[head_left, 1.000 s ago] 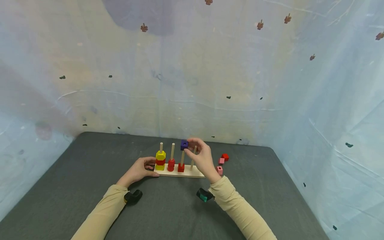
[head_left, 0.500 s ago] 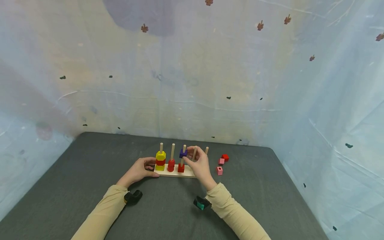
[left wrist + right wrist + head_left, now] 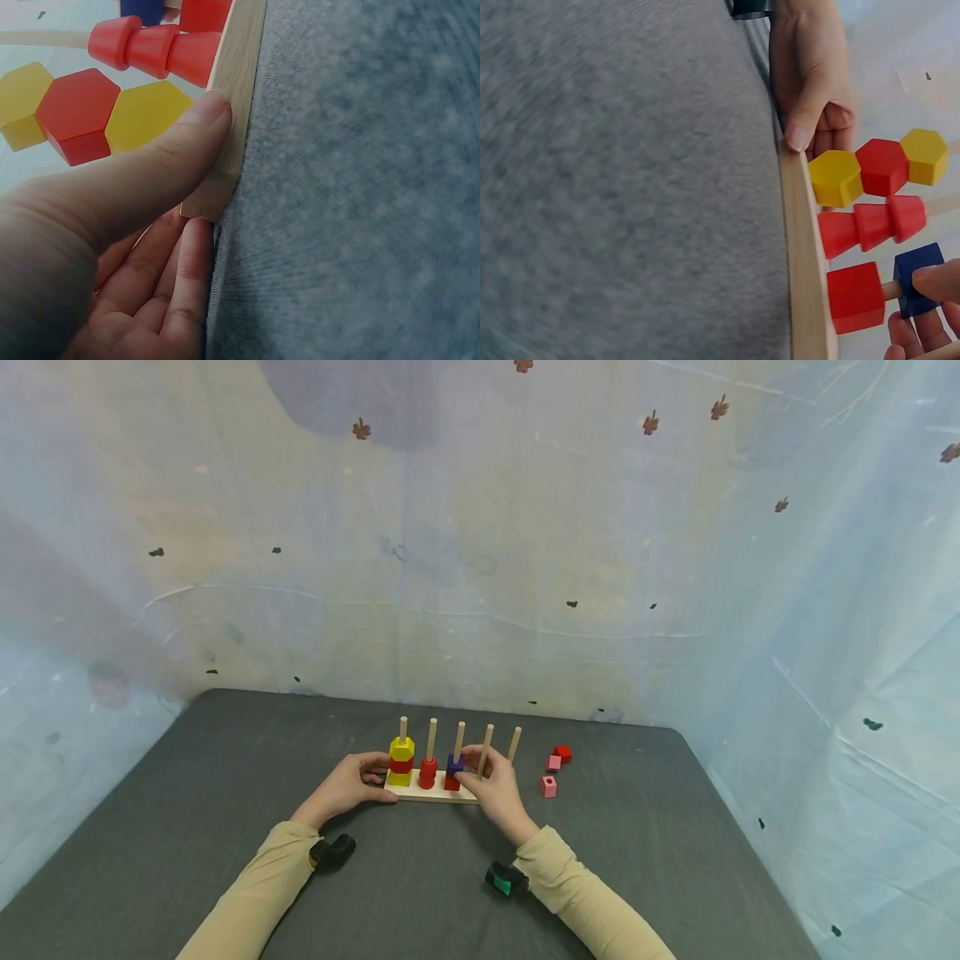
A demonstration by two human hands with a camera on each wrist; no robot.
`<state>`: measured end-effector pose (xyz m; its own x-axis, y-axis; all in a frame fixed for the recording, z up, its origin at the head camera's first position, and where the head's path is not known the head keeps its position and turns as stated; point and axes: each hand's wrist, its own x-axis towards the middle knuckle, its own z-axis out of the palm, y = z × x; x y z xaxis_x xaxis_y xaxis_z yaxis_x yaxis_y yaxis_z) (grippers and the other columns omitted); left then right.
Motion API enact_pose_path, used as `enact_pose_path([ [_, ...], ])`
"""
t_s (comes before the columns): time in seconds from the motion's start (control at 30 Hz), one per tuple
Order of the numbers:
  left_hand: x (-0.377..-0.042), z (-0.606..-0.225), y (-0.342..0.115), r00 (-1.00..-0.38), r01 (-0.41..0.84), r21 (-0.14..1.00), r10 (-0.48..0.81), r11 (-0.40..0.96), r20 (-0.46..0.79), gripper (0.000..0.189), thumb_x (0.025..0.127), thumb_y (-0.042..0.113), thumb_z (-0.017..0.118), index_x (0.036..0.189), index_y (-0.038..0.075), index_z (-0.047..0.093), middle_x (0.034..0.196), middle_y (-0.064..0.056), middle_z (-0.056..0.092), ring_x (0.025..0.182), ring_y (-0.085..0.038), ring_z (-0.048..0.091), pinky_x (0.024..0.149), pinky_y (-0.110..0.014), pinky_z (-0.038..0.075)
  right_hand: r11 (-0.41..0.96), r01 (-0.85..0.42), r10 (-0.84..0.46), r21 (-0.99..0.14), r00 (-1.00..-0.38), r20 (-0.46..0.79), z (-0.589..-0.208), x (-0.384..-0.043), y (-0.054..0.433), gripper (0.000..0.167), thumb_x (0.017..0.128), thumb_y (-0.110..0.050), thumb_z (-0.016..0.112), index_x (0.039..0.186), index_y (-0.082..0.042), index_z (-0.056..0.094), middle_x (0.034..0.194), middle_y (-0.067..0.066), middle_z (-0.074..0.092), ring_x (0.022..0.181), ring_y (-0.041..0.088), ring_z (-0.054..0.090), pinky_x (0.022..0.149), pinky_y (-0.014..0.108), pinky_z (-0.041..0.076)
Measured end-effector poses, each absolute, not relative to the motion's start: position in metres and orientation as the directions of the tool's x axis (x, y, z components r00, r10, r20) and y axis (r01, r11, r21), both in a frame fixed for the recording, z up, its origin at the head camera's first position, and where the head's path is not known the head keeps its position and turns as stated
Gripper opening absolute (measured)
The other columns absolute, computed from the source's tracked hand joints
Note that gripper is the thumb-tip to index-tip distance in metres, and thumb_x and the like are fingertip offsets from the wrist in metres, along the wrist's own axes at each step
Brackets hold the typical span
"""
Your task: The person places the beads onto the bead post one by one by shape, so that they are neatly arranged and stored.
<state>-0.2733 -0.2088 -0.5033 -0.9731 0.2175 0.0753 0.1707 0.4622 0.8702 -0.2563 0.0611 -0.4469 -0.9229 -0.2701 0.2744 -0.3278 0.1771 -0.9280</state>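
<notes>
A wooden peg stacker [image 3: 417,795] lies across the table with upright pegs. My left hand [image 3: 347,787] grips its left end, thumb [image 3: 196,127] along the front edge and fingers at the end. Beside that hand, the first peg carries a red hexagonal block [image 3: 79,112] between two yellow ones. Red tapered beads [image 3: 874,223] fill the lower part of the second peg. My right hand [image 3: 497,787] pinches a dark blue square block [image 3: 915,274], threaded on the third peg. Beneath it sits a red cube [image 3: 855,298], with a short stretch of peg between them in the right wrist view.
Two bare pegs [image 3: 486,747] rise at the stacker's right, close by my right hand. Farther right on the grey table [image 3: 420,893] lie a red block [image 3: 562,752] and two pink blocks [image 3: 549,787]. A pale printed curtain [image 3: 480,568] hangs behind.
My right hand has lowered the blue block from the top of the third peg down close to the red cube. The left hand has stayed at the stacker's end.
</notes>
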Motion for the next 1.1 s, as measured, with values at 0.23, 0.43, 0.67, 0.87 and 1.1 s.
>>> enact_pose_path([
  [0.23, -0.273, -0.502, -0.209, -0.974, 0.164, 0.87, 0.216, 0.466, 0.068, 0.072, 0.068, 0.025, 0.087, 0.128, 0.001, 0.057, 0.125, -0.015, 0.059, 0.105, -0.026, 0.059, 0.089, -0.041, 0.05, 0.221, -0.335, -0.246, -0.916, -0.928, 0.28, -0.475, -0.271, 0.063, 0.031, 0.084, 0.0, 0.072, 0.113, -0.002, 0.063, 0.109, 0.012, 0.065, 0.104, 0.029, 0.06, 0.092, 0.049, 0.046],
  [0.43, -0.274, -0.503, -0.209, -0.975, 0.161, 0.867, 0.213, 0.472, 0.064, 0.072, 0.068, 0.026, 0.087, 0.129, 0.002, 0.057, 0.126, -0.015, 0.058, 0.105, -0.026, 0.059, 0.09, -0.041, 0.05, 0.21, -0.358, -0.258, -0.91, -0.918, 0.301, -0.469, -0.267, 0.063, 0.031, 0.084, 0.001, 0.072, 0.113, 0.001, 0.062, 0.11, 0.015, 0.064, 0.104, 0.034, 0.06, 0.091, 0.049, 0.047],
  [0.67, -0.274, -0.503, -0.209, -0.976, 0.157, 0.869, 0.21, 0.469, 0.063, 0.072, 0.068, 0.025, 0.087, 0.129, 0.002, 0.057, 0.126, -0.014, 0.059, 0.105, -0.025, 0.059, 0.09, -0.041, 0.05, 0.205, -0.364, -0.28, -0.908, -0.911, 0.302, -0.455, -0.256, 0.065, 0.033, 0.085, 0.007, 0.067, 0.117, 0.009, 0.058, 0.115, 0.024, 0.061, 0.108, 0.04, 0.057, 0.094, 0.052, 0.044],
  [0.87, -0.273, -0.503, -0.209, -0.975, 0.156, 0.875, 0.215, 0.459, 0.06, 0.072, 0.068, 0.025, 0.087, 0.129, 0.002, 0.058, 0.125, -0.014, 0.059, 0.104, -0.026, 0.059, 0.09, -0.041, 0.05, 0.171, -0.403, -0.327, -0.899, -0.884, 0.334, -0.438, -0.242, 0.074, 0.037, 0.087, 0.01, 0.063, 0.123, 0.01, 0.054, 0.12, 0.031, 0.057, 0.115, 0.046, 0.053, 0.099, 0.055, 0.04],
  [1.1, -0.274, -0.504, -0.209, -0.977, 0.145, 0.875, 0.207, 0.462, 0.053, 0.072, 0.068, 0.024, 0.087, 0.129, 0.002, 0.057, 0.126, -0.014, 0.059, 0.105, -0.025, 0.059, 0.09, -0.041, 0.05, 0.214, -0.424, -0.328, -0.88, -0.88, 0.344, -0.43, -0.234, 0.087, 0.045, 0.087, 0.007, 0.065, 0.129, 0.006, 0.051, 0.123, 0.025, 0.057, 0.117, 0.042, 0.053, 0.098, 0.054, 0.041],
])
